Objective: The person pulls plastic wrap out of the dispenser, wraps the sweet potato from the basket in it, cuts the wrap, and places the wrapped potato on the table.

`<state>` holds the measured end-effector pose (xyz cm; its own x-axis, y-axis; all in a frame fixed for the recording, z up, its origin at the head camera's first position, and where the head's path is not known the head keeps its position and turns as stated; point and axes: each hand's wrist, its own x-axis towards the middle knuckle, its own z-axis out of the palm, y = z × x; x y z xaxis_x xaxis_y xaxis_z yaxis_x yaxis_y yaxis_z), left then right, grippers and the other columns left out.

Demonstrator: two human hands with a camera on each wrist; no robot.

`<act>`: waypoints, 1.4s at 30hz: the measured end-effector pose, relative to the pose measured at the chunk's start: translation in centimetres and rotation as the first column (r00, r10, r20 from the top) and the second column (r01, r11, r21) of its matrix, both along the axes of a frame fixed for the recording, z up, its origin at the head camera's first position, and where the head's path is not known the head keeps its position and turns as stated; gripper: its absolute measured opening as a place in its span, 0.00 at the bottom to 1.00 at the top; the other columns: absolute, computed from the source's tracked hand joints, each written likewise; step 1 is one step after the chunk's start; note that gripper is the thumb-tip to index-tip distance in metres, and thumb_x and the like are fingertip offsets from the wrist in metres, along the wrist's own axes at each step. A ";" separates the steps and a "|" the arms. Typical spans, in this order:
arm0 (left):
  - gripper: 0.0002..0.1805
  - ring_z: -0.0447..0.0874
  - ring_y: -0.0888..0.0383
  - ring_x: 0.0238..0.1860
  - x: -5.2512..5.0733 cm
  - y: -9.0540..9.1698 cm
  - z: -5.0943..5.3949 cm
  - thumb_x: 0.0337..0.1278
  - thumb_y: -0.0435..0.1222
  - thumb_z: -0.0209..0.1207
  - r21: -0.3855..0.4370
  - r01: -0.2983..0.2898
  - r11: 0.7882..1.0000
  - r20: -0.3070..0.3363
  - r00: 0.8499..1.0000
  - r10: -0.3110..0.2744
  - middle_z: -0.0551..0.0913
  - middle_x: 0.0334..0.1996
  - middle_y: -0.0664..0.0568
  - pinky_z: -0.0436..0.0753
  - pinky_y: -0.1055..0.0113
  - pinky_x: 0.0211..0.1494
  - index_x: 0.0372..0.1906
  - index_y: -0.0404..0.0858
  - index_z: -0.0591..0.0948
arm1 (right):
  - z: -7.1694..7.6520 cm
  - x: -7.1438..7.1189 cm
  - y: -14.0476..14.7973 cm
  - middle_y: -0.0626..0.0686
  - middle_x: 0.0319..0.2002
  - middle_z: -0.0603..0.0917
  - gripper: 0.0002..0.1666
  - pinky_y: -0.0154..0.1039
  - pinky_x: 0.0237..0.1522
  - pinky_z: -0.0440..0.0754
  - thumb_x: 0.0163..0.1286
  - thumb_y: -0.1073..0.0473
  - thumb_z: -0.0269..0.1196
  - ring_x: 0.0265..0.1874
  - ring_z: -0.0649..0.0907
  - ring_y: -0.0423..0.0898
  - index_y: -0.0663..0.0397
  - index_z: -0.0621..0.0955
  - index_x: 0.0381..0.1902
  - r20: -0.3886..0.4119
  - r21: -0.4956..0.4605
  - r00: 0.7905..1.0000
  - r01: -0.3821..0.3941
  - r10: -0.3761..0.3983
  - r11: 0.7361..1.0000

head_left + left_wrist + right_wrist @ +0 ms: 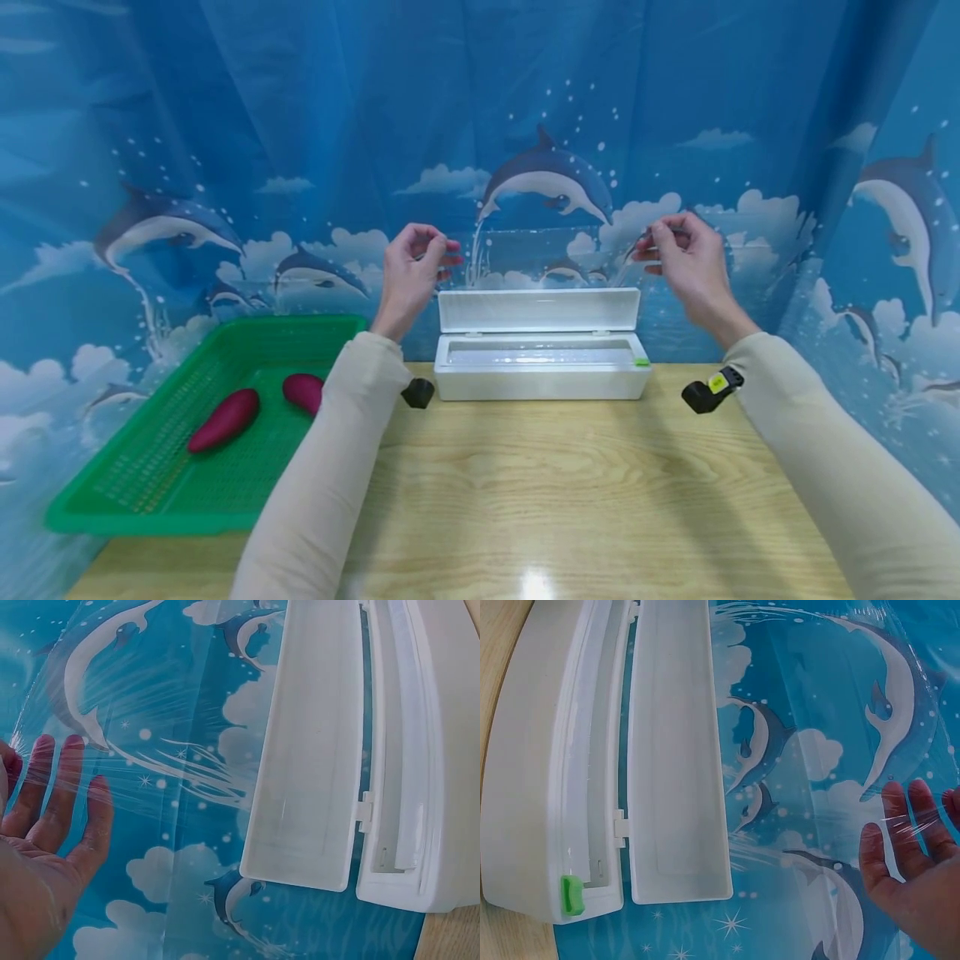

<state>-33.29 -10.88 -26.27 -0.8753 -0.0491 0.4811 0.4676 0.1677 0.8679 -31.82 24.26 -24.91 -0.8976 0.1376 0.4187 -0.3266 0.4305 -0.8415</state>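
A sheet of clear cling film (536, 254) is stretched between my raised hands, above a white cling film dispenser (542, 382). My left hand (411, 275) pinches the film's upper left corner between thumb and forefinger. At the upper right corner, my right hand (692, 262) pinches it the same way. The other fingers lie behind the film, seen through it in both wrist views. Hinged at the back, the dispenser's lid (307, 750) stands raised. A green slider (572, 895) sits at the right end of the dispenser.
On the left, a green plastic basket (135, 523) holds a purple sweet potato (225, 420) and a second purple sweet potato (302, 390), partly covered by my left sleeve. The wooden table (555, 475) ends at a blue dolphin-print curtain (315, 108) close behind the dispenser.
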 end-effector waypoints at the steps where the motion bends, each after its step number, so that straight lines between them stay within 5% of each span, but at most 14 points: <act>1: 0.17 0.90 0.54 0.50 0.0 0.0 0.0 0.78 0.44 0.53 0.000 -0.002 1.000 -0.002 1.000 0.002 0.87 0.51 0.46 0.87 0.55 0.59 0.56 0.34 0.76 | 0.1 0.0 0.0 0.40 0.43 0.83 0.23 0.25 0.44 0.84 0.82 0.42 0.47 0.42 0.86 0.34 0.51 0.74 0.60 -0.002 -0.001 1.000 -0.001 0.001 1.000; 22: 0.13 0.89 0.51 0.54 1.2 -0.2 0.4 0.79 0.42 0.51 -0.021 0.004 1.000 -0.029 1.000 -0.005 0.88 0.53 0.44 0.87 0.53 0.59 0.53 0.37 0.75 | 0.3 1.3 0.3 0.39 0.43 0.83 0.21 0.24 0.44 0.84 0.81 0.43 0.49 0.42 0.86 0.31 0.48 0.76 0.59 -0.059 0.004 0.997 -0.040 0.040 0.999; 33: 0.10 0.90 0.53 0.50 4.3 -0.7 -1.2 0.79 0.42 0.50 -0.049 0.030 0.998 -0.094 0.995 -0.035 0.88 0.50 0.42 0.87 0.54 0.57 0.52 0.39 0.74 | -1.3 4.2 0.9 0.40 0.42 0.84 0.17 0.26 0.44 0.86 0.82 0.44 0.49 0.41 0.87 0.33 0.44 0.75 0.58 -0.112 0.040 0.989 -0.092 0.096 0.995; 42: 0.13 0.91 0.57 0.46 6.6 -0.9 -3.1 0.79 0.43 0.51 -0.072 0.031 0.997 -0.084 0.996 -0.037 0.89 0.48 0.44 0.88 0.64 0.51 0.53 0.37 0.74 | -3.3 6.7 1.4 0.39 0.42 0.84 0.16 0.29 0.42 0.88 0.83 0.45 0.48 0.40 0.88 0.33 0.46 0.74 0.56 -0.075 0.067 0.990 -0.118 0.123 0.991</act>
<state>-26.67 -11.81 -29.35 -0.8318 0.0169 0.5549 0.5455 0.2098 0.8114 -25.11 25.65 -28.19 -0.8697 0.0021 0.4935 -0.4437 0.4345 -0.7838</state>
